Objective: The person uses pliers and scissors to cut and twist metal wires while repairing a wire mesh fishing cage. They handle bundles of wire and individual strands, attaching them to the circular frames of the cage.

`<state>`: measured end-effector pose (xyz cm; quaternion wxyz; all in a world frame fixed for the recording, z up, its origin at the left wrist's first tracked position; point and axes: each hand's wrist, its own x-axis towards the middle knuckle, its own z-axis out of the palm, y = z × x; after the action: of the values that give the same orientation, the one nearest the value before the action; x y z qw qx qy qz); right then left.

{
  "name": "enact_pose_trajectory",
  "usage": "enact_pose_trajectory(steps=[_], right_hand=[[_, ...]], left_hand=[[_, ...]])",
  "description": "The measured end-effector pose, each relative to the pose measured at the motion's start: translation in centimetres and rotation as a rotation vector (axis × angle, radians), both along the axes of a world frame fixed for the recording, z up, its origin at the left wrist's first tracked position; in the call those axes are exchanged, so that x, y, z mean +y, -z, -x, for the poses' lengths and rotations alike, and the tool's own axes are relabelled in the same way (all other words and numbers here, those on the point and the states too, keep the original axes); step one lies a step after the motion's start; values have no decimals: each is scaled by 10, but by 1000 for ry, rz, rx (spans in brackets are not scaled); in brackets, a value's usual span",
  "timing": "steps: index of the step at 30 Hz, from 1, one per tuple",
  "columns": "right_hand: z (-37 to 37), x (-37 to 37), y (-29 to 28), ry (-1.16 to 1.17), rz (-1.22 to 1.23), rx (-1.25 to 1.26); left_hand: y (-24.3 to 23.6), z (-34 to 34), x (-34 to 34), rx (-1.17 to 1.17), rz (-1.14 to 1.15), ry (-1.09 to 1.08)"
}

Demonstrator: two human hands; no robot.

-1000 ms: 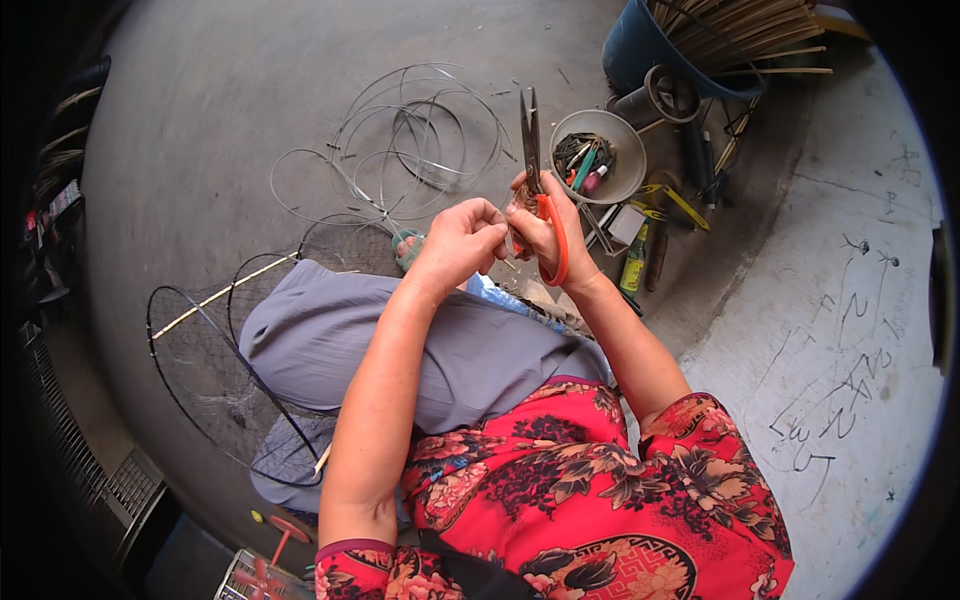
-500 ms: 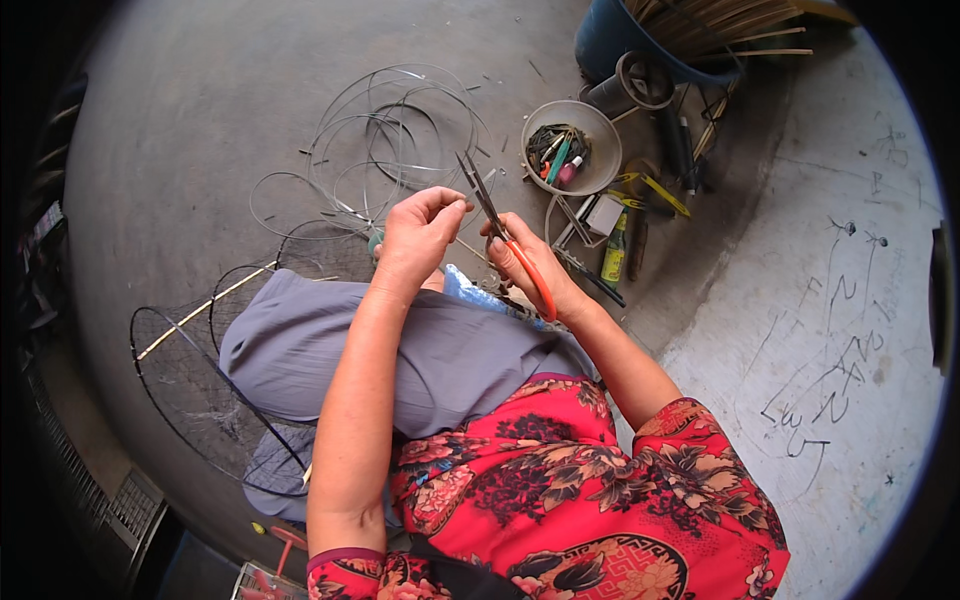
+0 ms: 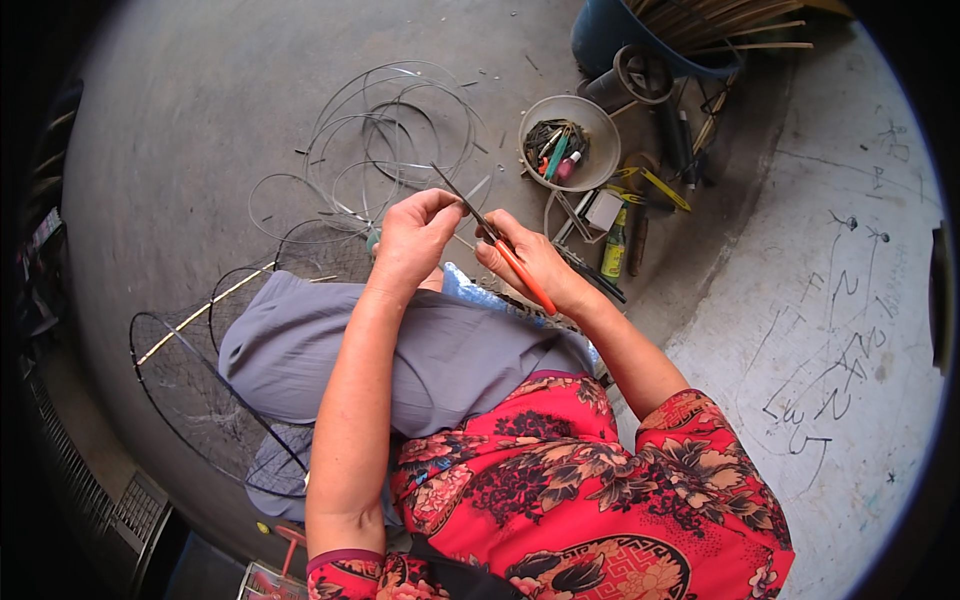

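Note:
My left hand (image 3: 415, 235) has its fingers pinched on a thin pale strip (image 3: 478, 188); their tips are partly hidden. My right hand (image 3: 540, 268) grips scissors with orange handles (image 3: 525, 278), their dark blades angled up-left across the strip beside my left fingertips. Both hands are above my lap in grey trousers (image 3: 290, 340). Left of my leg lies a black hooped net frame (image 3: 175, 390) with a light cane across it. Coils of thin wire or strip (image 3: 395, 105) lie on the floor beyond my hands.
A bowl of small tools (image 3: 610, 140) sits right of the coils, below a blue bucket of long sticks (image 3: 600, 35). Beside them are a grey cylinder (image 3: 640, 75), yellow netting shuttles (image 3: 665, 195) and a green bottle (image 3: 614, 243). A pale slab with scrawled markings (image 3: 810, 300) runs along the right.
The scissors have swung from upright to slanting up-left, over to my left fingertips. My right hand has dropped lower; both hands appear further left in the view.

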<state>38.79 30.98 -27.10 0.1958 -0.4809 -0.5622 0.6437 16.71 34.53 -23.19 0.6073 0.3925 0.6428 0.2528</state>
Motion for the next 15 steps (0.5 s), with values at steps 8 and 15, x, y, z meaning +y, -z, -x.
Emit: enact_pose_trajectory(steps=[8,15], right_hand=[[7,-10,-3,109,43,16],[9,-24,10,170,22,24]], left_hand=[[12,3,-3,-2,-27,2],[14,-2,-3,45,0,40]])
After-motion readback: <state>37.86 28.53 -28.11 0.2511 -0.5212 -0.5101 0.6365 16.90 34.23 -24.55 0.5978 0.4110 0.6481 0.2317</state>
